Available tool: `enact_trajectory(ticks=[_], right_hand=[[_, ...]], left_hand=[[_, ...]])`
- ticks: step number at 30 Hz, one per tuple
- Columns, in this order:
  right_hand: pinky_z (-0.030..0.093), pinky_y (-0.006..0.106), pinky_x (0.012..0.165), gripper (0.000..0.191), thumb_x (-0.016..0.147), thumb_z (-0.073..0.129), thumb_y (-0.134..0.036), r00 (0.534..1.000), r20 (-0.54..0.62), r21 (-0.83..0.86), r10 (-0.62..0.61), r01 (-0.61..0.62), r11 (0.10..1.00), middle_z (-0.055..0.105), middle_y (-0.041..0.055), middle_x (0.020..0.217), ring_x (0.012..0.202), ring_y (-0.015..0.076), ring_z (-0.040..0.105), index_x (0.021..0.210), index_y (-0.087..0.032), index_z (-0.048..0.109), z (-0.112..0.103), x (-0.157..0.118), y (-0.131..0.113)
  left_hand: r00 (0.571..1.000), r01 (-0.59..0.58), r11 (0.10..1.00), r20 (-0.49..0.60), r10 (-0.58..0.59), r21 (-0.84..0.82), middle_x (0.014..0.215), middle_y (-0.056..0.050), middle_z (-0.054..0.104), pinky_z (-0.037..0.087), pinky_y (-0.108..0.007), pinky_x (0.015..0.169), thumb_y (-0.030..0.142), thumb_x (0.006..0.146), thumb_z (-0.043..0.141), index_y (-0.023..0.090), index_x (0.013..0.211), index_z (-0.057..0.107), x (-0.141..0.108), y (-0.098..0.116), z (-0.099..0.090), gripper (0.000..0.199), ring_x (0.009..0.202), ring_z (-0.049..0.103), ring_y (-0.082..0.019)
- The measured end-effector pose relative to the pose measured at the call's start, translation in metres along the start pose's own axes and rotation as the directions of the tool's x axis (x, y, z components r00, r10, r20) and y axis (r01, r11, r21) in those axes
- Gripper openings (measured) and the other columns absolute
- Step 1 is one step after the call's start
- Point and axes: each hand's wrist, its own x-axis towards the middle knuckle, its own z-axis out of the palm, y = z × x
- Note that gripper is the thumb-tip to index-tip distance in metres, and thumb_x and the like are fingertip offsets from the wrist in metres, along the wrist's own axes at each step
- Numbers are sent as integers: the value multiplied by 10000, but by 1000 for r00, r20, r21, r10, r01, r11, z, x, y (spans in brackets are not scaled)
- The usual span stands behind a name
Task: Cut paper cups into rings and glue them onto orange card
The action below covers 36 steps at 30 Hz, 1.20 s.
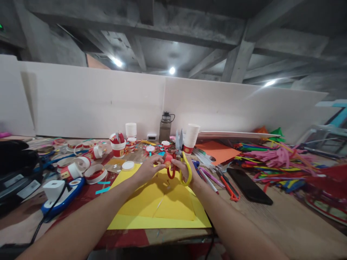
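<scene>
Over the yellow paper sheets (141, 209), my left hand (150, 168) closes its fingers on a small red paper piece (168, 159). My right hand (185, 169) is just beside it, wrapped round scissors (179, 142) with one yellow and one red handle loop. The scissor blades point up and are slightly apart. My right fingers also reach close to the red piece; whether they touch it is hard to tell.
Stacked paper cups (192, 135), a bottle (165, 128) and a red cup (118, 148) stand behind. Cup rings (95, 174) and a power strip (63, 198) lie left; a phone (249, 186), cutter (230, 187) and pipe cleaners (282, 159) lie right.
</scene>
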Motion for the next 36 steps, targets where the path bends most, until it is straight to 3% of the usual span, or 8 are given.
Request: enact_trajectory(ticks=[3,11,16,21,25,31,36], right_hand=[[468,255,536,467,666,736,-317,999,-18,8,28,-28,1000,596,-42,618,517,117,556,1083,-197,564,1,0,2],[466,263,538,429,658,716,-324,997,-73,7,30,-29,1000,570,-52,598,524,123,550,1031,-193,549,2,0,1],[443,245,520,416,628,696,-288,979,-193,-48,-70,62,997,556,-57,667,532,104,520,997,-219,517,-1,2,5],[412,224,491,520,615,727,-281,972,-208,-127,-109,84,988,535,-45,788,587,103,512,1068,-247,476,-2,3,8],[437,237,563,517,599,738,-275,975,-189,-147,-114,87,985,521,-40,769,657,118,526,1053,-228,496,0,2,11],[422,237,541,415,594,675,-221,982,-141,-275,-128,86,958,534,-46,704,581,103,482,986,-200,541,-2,4,16],[416,233,515,413,577,657,-231,983,-141,-207,-115,84,975,517,-68,647,538,102,480,967,-199,524,2,4,15]], left_hand=[[997,63,998,48,-63,1,742,-4,625,419,-265,687,397,821,574,168,727,599,-4,1,1,249,717,546,-143],[993,117,992,-4,-118,-52,724,-16,653,411,-261,678,446,795,592,162,712,663,-6,12,3,304,707,560,-152],[975,201,957,-53,-216,-211,715,-27,668,418,-261,690,479,781,605,154,714,662,-6,20,-1,336,698,567,-149],[958,246,867,-30,-287,-434,708,-32,653,413,-249,655,539,773,614,146,716,627,-4,9,4,397,666,551,-129],[956,264,811,28,-293,-523,687,-26,641,391,-232,612,544,756,641,141,695,615,-3,3,9,409,611,524,-105],[957,285,793,109,-270,-538,642,-14,619,369,-224,572,537,757,652,137,694,622,-4,0,12,406,571,502,-94],[961,268,656,150,-231,-705,689,-12,618,385,-213,600,484,758,685,145,799,611,-6,3,13,350,624,518,-91]])
